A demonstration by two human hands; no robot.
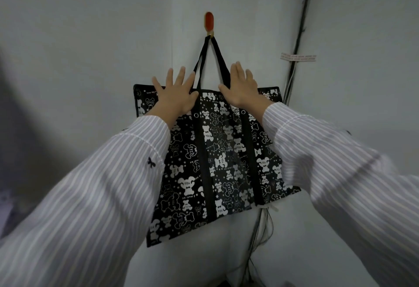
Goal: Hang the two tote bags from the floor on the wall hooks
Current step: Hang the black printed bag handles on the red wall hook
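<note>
Tote bag (217, 162) on hook (209, 23); left hand (175, 92), right hand (241, 87) flat on top edge.

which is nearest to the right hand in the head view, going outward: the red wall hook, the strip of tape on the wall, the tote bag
From the right hand:
1. Tote bag: under the palm at its top edge, touching.
2. Strip of tape: up and to the right, across the dark cables.
3. Red wall hook: above and to the left, holding the bag's straps.
</note>
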